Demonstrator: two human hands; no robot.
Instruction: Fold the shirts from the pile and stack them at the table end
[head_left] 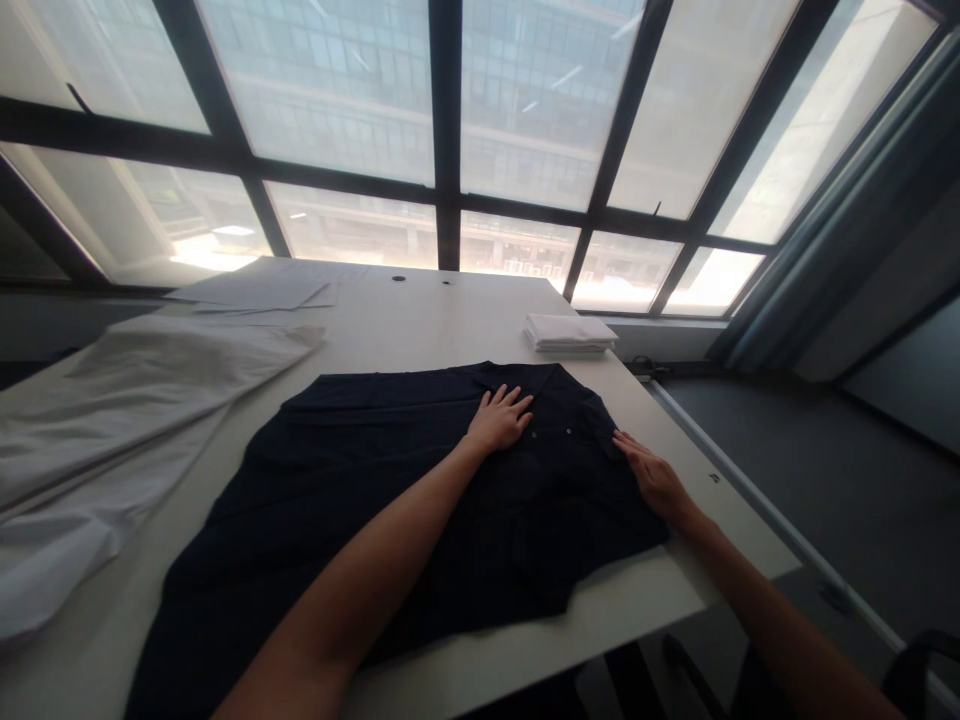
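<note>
A dark navy garment [390, 470] with a couple of small round buttons or snaps lies spread flat on the white table [420, 325]. My left hand [502, 418] rests palm down on its upper right part, fingers spread, just left of the buttons. At the garment's right edge, my right hand [654, 478] lies with its fingers stretched out and close together, the tips touching the cloth. Neither hand grips anything that I can see. The folds on the near side of the garment are too dark to make out.
White cloth [112, 420] lies loosely along the table's left side, with white sheets [255, 288] behind it. A folded white stack [570, 333] stands at the back right. Large windows rise beyond, and a chair part [690, 670] shows at the near edge.
</note>
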